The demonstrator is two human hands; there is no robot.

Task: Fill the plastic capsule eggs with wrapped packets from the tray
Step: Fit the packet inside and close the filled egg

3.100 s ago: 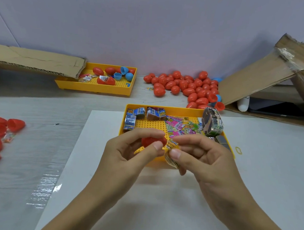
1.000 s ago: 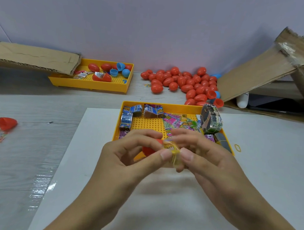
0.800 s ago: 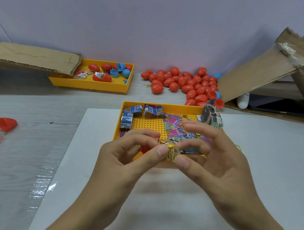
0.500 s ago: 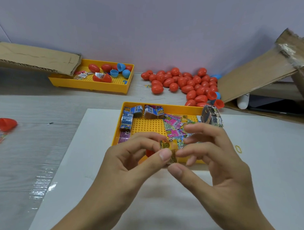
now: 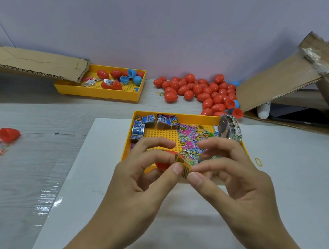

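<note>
My left hand (image 5: 137,182) holds a red capsule egg half (image 5: 163,163) in its curled fingers, mostly hidden by them. A small yellow wrapped packet (image 5: 183,167) sits at the egg's mouth, pinched between my left thumb and my right hand's (image 5: 235,183) thumb and forefinger. Both hands hover over the near edge of the yellow tray (image 5: 127,149), which holds blue, pink and green packets (image 5: 187,137) and a banded bundle (image 5: 230,127).
A pile of red eggs (image 5: 197,91) lies at the back by the wall. A second yellow tray (image 5: 96,91) with eggs and blue halves stands back left under cardboard (image 5: 37,62). More red halves (image 5: 7,134) lie at far left. A cardboard box (image 5: 288,73) leans at right.
My right hand let go of its full grip, opened its upper fingers and shifted its pinch on the yellow packet, which now stands at the egg's mouth. The left hand kept the egg.
</note>
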